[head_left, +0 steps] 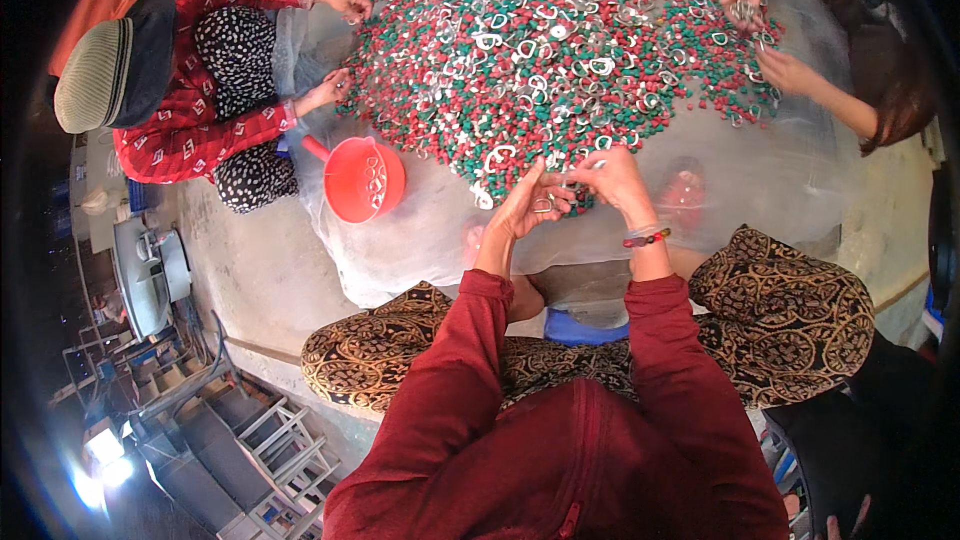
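A wide pile of small red, green and white pieces (pixel 540 50), mixed with white ring-shaped pieces, is spread on a pale sheet. At its near edge my left hand (pixel 520 208) is turned palm up and cupped, with a few white ring-shaped pieces (pixel 545 205) in the curled fingers. Close beside it, my right hand (pixel 615 180) bends its thumb and fingers together near the left thumb. Whatever lies between those right fingertips is too small to make out. A beaded bracelet (pixel 647 238) circles my right wrist.
Left of the pile stands a red dipper (pixel 364 180) with white rings inside. A person in a red patterned shirt (pixel 190 130) reaches to the left edge. Another person's hands (pixel 745 2) work over a smaller heap (pixel 715 40) at the right. Translucent sheeting (pixel 430 250) covers the floor.
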### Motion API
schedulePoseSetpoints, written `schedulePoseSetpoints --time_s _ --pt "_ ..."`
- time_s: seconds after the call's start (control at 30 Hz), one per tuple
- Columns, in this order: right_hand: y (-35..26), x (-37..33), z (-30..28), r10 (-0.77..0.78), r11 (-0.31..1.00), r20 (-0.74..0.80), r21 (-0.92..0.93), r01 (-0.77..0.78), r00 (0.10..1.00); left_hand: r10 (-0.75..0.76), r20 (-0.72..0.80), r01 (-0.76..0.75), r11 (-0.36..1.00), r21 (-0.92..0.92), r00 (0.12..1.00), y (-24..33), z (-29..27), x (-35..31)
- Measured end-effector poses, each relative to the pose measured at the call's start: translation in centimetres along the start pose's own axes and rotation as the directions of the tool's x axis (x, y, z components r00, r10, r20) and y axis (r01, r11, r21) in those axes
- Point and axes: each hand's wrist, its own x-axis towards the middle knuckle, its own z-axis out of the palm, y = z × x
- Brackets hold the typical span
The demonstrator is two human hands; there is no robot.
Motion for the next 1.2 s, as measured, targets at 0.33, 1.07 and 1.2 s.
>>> schedulePoseSetpoints --time_s 0.33,1.07,1.2 --pt "6.4 3.5 -4.7 0.102 0.902 -0.319 -0.370 -0.223 0.942 0.349 0.141 -0.347 0.937 -0.041 0.926 5.0 -1.5 -2.2" --pt "10.8 3.7 -1.2 -0.056 0.956 -0.458 -0.281 -0.085 0.887 0.388 -0.211 -0.391 0.920 0.029 0.897 1.0 -4.5 -1.5" --pt "10.0 2.9 -2.1 0.236 0.898 -0.289 0.430 -0.094 0.928 0.354 -0.072 -0.337 0.924 0.180 0.933 0.8 -4.3 -1.6"
